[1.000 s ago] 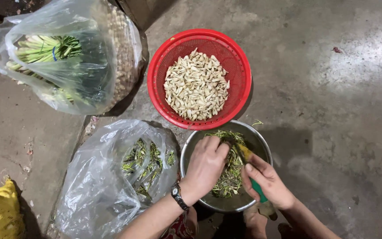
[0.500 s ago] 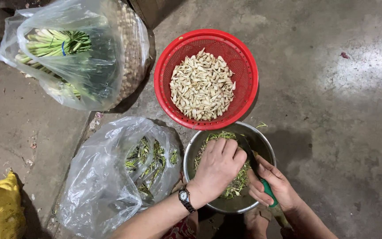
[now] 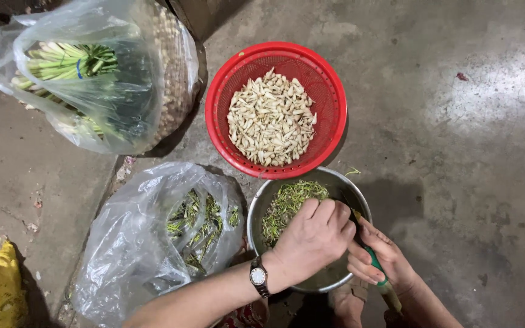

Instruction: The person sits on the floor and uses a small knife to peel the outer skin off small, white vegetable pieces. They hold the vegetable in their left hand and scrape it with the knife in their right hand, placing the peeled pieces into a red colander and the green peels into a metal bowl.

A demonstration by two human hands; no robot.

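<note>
Much done: the red basket (image 3: pixel 333 97) at 12 o'clock is heaped with pale trimmed pieces (image 3: pixel 270 118).
Left to do: green stalks wait in the bag (image 3: pixel 77 91) at 10 o'clock, as I judge it.
Bowl (image 3: pixel 259 209): at 6 o'clock, strewn with thin green trimmings (image 3: pixel 287 203).
Left hand (image 3: pixel 314 240): your fingers curl shut over the bowl; what they pinch is hidden.
Right hand (image 3: pixel 379 261): you grip a green-handled knife (image 3: pixel 377 264).
Scrap bag (image 3: pixel 153 243): at 8 o'clock, green peelings.

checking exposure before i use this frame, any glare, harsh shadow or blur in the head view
Head view: glare whitens the bare concrete floor at upper right and streaks the clear plastic bag of green stalks; a dark shadow falls right of the round steel bowl; the red plastic mesh basket and both hands look sharp.
</note>
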